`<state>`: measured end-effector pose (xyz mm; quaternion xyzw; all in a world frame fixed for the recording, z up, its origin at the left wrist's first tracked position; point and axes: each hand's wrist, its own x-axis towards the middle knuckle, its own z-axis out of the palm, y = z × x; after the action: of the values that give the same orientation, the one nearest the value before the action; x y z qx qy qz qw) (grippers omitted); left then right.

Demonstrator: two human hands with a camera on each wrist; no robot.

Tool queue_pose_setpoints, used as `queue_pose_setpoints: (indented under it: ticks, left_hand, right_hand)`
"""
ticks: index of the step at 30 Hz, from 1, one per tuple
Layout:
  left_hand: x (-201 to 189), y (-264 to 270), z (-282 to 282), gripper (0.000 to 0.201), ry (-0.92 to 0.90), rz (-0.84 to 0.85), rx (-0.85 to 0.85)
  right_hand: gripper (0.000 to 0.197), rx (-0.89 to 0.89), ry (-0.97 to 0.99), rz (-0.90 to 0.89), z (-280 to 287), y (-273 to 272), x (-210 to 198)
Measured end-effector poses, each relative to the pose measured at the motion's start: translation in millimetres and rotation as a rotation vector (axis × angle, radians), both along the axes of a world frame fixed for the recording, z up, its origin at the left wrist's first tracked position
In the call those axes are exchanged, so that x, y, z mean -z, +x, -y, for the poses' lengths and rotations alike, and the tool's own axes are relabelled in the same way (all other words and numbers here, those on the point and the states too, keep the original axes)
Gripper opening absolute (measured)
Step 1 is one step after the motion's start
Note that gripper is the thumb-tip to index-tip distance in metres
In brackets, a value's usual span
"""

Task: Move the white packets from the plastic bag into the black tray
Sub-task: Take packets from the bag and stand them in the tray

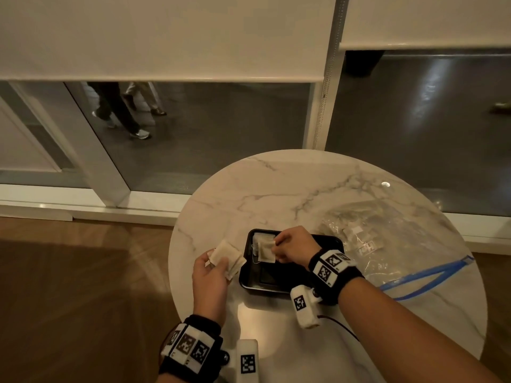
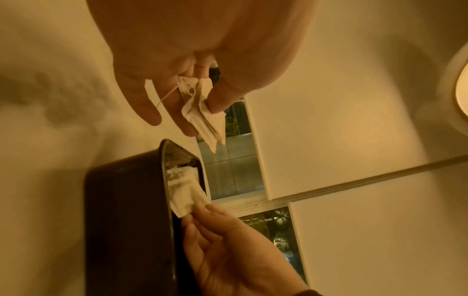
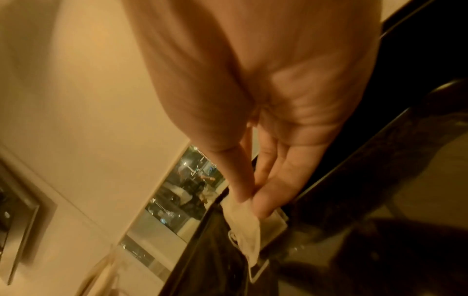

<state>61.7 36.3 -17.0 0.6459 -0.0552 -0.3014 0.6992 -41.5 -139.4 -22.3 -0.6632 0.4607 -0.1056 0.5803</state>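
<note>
The black tray [image 1: 253, 281] sits on the round marble table [image 1: 276, 189], just in front of me. My left hand [image 1: 213, 265] holds a small stack of white packets [image 1: 227, 258] beside the tray's left rim; in the left wrist view the thumb pinches that stack of packets [image 2: 202, 112]. My right hand [image 1: 279, 248] pinches one white packet [image 1: 266, 251] over the tray's far left corner, with another packet [image 1: 258, 236] lying under it. The right wrist view shows thumb and fingers pinching this packet [image 3: 247, 224] above the tray [image 3: 354, 200]. The clear plastic bag [image 1: 387, 244] lies right of the tray.
The bag's blue zip strip [image 1: 431, 277] runs along its near edge. Bare marble lies beyond the tray. Behind the table stands a glass wall with lowered blinds [image 1: 166, 37]; wooden floor [image 1: 69, 299] is to the left.
</note>
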Motion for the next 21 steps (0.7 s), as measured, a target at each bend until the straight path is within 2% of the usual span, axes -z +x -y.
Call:
queue_pose_setpoints:
  ticks: [10, 21]
  left_hand:
    - [12, 0, 9, 0.031, 0.015, -0.026, 0.042]
    - [15, -1, 11, 0.026, 0.048, 0.075, 0.097]
  right_hand:
    - [0.022, -0.08, -0.113, -0.166, 11, 25, 4]
    - [0.02, -0.044, -0.037, -0.213, 19, 34, -6]
